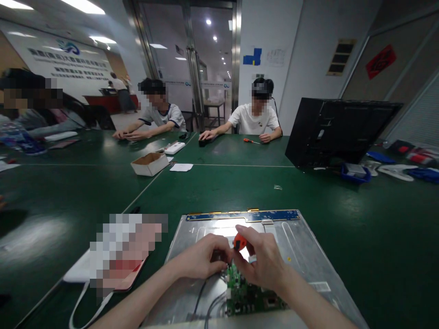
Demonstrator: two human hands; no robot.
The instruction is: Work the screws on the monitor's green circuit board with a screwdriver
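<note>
Screwdriver handle (241, 241), end-on toward camera

Looks like an office doubling as an electronics workshop: shows a circuit board (237, 289) atop the green table (233, 189), glass doors (168, 41) behind it, a lettered wall (68, 59) and red counter (103, 103) beyond its far left.

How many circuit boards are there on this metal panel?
2: a blue strip along the panel's far edge, and a green board nearer you, partly covered by your right hand. Your hands may hide others.
</note>
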